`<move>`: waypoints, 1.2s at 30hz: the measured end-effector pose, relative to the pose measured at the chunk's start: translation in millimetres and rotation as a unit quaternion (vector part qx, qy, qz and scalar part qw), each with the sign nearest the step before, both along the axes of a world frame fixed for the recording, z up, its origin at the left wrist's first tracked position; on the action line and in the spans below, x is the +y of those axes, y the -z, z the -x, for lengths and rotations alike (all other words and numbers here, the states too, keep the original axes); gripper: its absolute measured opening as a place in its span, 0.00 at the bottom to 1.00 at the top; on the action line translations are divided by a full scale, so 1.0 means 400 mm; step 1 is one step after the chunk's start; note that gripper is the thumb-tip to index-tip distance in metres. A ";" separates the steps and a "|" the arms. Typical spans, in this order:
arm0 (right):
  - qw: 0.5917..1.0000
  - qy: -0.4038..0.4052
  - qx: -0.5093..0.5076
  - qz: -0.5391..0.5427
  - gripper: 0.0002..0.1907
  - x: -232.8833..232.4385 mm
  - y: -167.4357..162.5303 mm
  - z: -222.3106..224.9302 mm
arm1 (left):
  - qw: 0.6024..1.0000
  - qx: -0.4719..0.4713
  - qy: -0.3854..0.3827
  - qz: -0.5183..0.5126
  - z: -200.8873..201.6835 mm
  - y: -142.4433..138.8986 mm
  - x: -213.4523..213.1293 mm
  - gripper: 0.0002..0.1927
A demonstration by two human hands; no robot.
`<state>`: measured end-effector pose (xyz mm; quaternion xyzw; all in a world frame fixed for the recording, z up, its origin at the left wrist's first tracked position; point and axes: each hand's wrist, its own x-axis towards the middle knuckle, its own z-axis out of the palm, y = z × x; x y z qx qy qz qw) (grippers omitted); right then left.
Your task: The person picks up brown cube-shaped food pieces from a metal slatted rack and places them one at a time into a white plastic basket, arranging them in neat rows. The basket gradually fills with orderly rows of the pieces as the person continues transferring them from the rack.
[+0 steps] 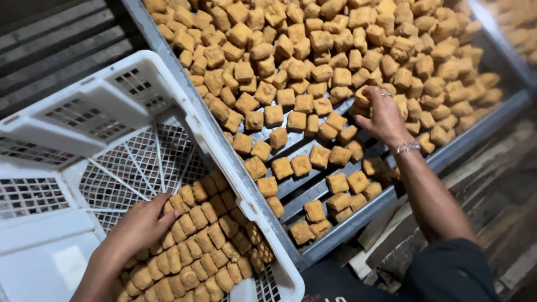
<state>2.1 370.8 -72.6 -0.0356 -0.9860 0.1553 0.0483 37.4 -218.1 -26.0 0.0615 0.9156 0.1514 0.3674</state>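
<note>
The left hand (146, 221) lies flat, fingers together and stretched out, pressing on the upper edge of the packed rows of fried tofu pieces (207, 246) inside a white plastic crate (84, 100). It grips nothing; the palm and fingertips only rest against the top row. The pieces in the crate stand on edge in tight, neat lines, starting right at the fingertips and running away below and to the right of this hand, filling the crate's lower corner. Above the hand the crate's latticed bottom and vented wall are bare.

The right hand (383, 114) reaches out over a long metal tray (358, 221) with a slatted floor. Its fingers are curled down around a few loose tofu cubes (361, 98), closed on them at the edge of the heap; how many it holds cannot be told. A ring shows on one finger and a metal bracelet (406, 147) sits on the wrist.

Beyond and to both sides of the right hand lies a dense heap of golden-brown tofu cubes (313, 50) covering the far part of the tray. Nearer than the hand, towards the body, the cubes thin out into scattered single pieces (313, 162) with the grey slats visible between them. The crate's rim leans against the tray's near-left edge, between the two hands. Worn wooden planks (503, 196) lie under the right forearm.
</note>
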 end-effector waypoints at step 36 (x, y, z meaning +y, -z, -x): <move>0.912 -0.287 0.146 0.253 0.36 -0.327 -0.026 0.141 | 0.999 0.012 0.014 -0.027 0.009 -0.018 -0.011 0.28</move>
